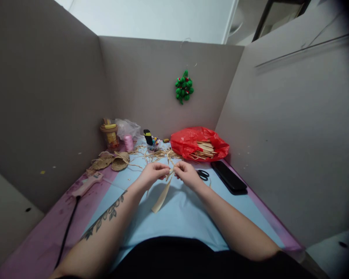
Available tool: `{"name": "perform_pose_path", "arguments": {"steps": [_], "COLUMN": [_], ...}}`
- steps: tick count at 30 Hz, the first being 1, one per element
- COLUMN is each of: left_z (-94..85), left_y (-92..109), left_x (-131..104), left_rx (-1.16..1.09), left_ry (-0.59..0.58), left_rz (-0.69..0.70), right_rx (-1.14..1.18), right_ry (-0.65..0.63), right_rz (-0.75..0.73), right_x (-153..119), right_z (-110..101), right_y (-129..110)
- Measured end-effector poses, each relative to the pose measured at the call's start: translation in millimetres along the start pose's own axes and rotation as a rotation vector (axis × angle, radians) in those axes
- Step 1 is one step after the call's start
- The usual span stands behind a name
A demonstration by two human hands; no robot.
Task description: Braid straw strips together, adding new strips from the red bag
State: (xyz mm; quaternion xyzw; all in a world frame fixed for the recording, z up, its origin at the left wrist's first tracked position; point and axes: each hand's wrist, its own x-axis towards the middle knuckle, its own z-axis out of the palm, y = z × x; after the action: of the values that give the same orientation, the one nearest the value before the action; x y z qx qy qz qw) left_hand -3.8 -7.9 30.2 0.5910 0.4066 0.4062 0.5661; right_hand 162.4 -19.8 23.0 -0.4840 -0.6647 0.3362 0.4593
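Note:
My left hand [154, 171] and my right hand [187, 173] meet over the middle of the blue cloth [145, 228], fingertips pinched on a small piece of pale dried husk strips. One wide strip [162, 198] hangs down below the fingers, and thinner twisted strands [169, 156] rise above them. Both thumbs and forefingers are pressed together on the piece; its centre between the fingertips is small and partly hidden. Black-handled scissors [203, 174] lie just beyond my right hand, their blades mostly covered by it.
A red plastic bag [186, 144] holding husk strips [205, 149] stands at the back right, near a black phone [229, 178]. Left are a pink glue gun [88, 185], woven pieces [120, 161], pink thread [128, 143] and a lidded cup [111, 137]. Grey panels [151, 85] enclose the table.

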Motion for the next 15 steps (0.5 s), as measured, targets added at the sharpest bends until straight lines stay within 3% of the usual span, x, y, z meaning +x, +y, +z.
{"name": "perform_pose_path", "arguments": {"steps": [4, 9, 15], "left_z": [9.5, 28.4, 38.0], "left_y": [-1, -9, -16], "left_x": [-4, -13, -21], "left_rx": [0.027, 0.282, 0.670], "left_ry": [0.059, 0.156, 0.170], "left_rz": [0.008, 0.193, 0.474], "right_rx": [-0.162, 0.206, 0.416], "right_ry": [0.201, 0.201, 0.204], "right_rz": [-0.055, 0.128, 0.163], "right_x": [-3, 0, -1], "right_z": [6, 15, 17], "right_y": [0, 5, 4]}}
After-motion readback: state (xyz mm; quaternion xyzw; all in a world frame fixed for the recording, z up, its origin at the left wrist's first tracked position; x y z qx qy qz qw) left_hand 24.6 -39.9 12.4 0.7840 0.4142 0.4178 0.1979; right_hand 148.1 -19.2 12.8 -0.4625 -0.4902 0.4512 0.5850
